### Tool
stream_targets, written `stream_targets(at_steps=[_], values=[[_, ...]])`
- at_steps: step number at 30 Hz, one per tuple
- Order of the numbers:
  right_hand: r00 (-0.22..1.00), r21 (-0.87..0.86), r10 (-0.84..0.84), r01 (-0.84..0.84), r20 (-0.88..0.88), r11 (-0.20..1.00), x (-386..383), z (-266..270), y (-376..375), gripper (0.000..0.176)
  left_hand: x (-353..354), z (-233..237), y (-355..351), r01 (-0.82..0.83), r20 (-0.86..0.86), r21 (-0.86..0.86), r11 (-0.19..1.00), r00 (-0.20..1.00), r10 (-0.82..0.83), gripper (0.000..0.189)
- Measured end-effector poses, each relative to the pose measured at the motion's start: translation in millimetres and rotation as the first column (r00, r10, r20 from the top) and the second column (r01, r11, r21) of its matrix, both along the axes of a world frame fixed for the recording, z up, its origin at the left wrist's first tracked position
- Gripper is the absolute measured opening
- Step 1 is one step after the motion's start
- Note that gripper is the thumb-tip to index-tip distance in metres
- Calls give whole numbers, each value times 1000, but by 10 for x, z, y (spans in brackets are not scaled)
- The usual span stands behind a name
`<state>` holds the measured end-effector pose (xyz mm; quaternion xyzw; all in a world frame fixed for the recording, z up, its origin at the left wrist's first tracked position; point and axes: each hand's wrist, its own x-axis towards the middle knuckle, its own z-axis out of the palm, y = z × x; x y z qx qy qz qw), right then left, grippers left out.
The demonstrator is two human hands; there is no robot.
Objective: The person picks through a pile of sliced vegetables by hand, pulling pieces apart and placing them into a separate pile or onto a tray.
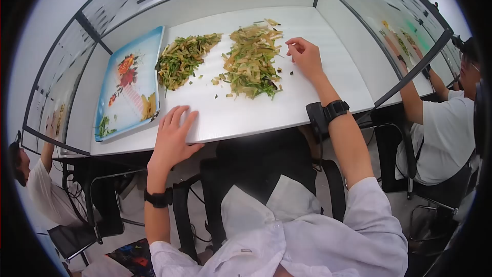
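Note:
Two heaps of chopped, dried-looking green and yellow plant pieces lie on the white table (pixel 205 115). The smaller heap (pixel 184 60) is beside the tray; the larger heap (pixel 252 64) is at the middle. My left hand (pixel 177 136) rests at the table's front edge, fingers spread, holding nothing. Right of the larger heap is my right hand (pixel 303 56), its fingers curled with thumb and forefinger near each other; whether anything small is between them cannot be made out. A blue-rimmed tray (pixel 110 79) with a flower print holds yellow strips (pixel 148 106) and green bits (pixel 104 125).
Low white walls and dark-framed clear panels enclose the table's back and sides. One person (pixel 446 123) sits beyond the right panel, another (pixel 51 190) beyond the left. A black chair (pixel 246 164) stands under the front edge. Small scraps lie around the heaps.

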<state>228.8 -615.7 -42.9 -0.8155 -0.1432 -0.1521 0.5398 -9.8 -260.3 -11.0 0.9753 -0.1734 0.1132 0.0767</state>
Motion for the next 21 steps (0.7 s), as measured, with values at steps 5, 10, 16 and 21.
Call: stream_targets(at_steps=[5,10,16,21], values=[[1000,-2,0,0,2,1000,-19,3,22,17,146,-118,-193,36,97,-5,999,995,-36,84],[998,-124,33,-25,56,992,-2,-55,8,16,148,-138,-182,15,102,-29,999,995,-12,81],[998,-187,21,-10,54,982,-72,19,35,18,178,-134,-188,32,120,-169,985,993,-12,64],[999,-217,14,-3,49,976,-70,-19,29,19,178,-408,135,-105,-96,-796,596,994,46,28]])
